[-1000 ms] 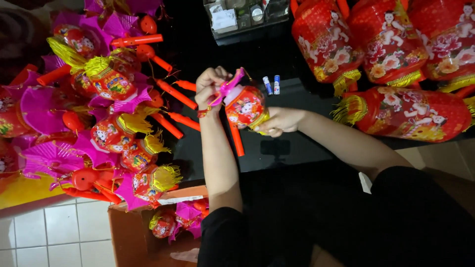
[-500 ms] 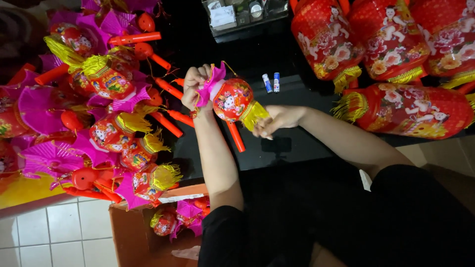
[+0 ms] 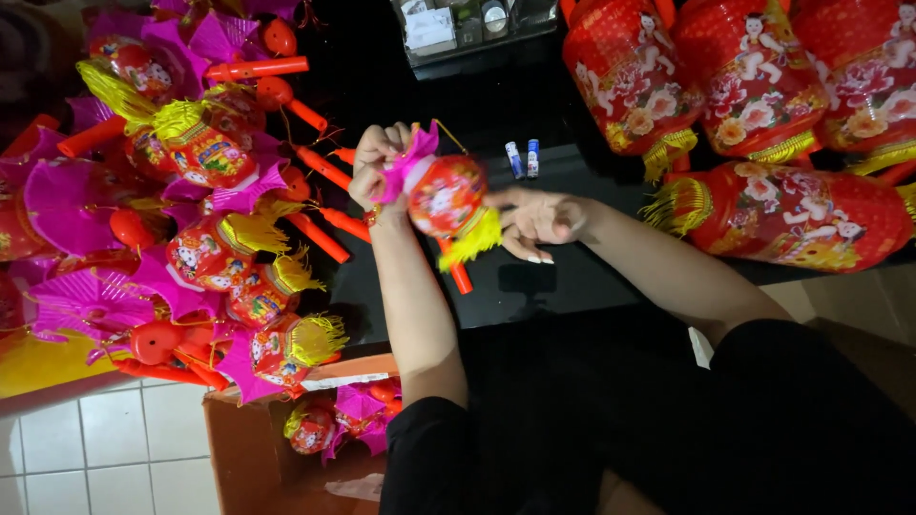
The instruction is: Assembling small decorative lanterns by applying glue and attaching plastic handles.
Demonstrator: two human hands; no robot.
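Pinching a pink pleated fan [image 3: 405, 164] atop a small round red lantern [image 3: 445, 195] over the black table [image 3: 563, 277], left hand [image 3: 374, 168] closed, right hand [image 3: 536, 221] spread beside its blurred yellow tassel [image 3: 472, 240], red stick [image 3: 460, 276] partly hidden.

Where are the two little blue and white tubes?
In the head view, the two small tubes stand on the black table just above the right hand, left of the big red lanterns.

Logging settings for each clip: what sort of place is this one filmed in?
Probably a small workshop or stall where festival lanterns are put together: a pile of small lanterns fills the left, big red lanterns line the right, and the left hand holds one small lantern over a black table.
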